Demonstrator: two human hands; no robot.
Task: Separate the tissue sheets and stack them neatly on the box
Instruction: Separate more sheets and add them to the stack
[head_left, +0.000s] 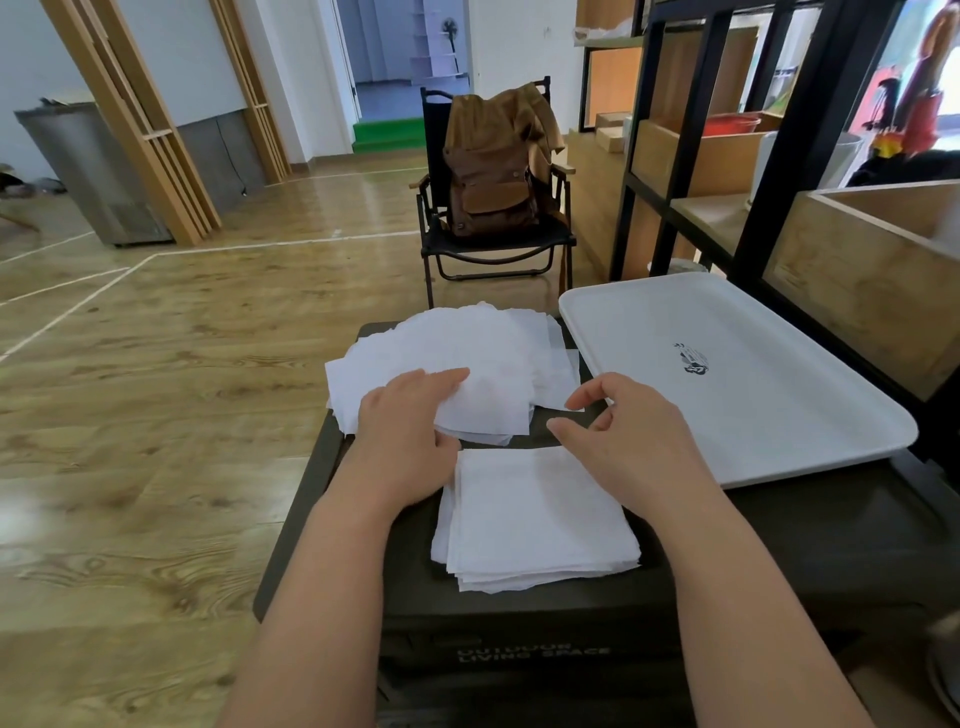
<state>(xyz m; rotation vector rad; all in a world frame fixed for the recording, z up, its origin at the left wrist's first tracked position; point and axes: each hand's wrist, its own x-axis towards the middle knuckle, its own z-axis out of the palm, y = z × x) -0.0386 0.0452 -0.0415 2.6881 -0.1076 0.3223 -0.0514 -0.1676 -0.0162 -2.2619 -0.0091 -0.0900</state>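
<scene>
Left hand (410, 431) presses loose tissues (457, 358) flat — right hand (623, 426) beside them, half-curled, empty.

The front face of the dark box (519, 623), just under its near edge, carries pale raised lettering in two lines; the lower line reads "LIVING SPACE", the upper seems to read "OUTDOOR" but is partly cut off. The white tray (779, 415) bears a small black printed mark near its middle, too small to read.
</scene>
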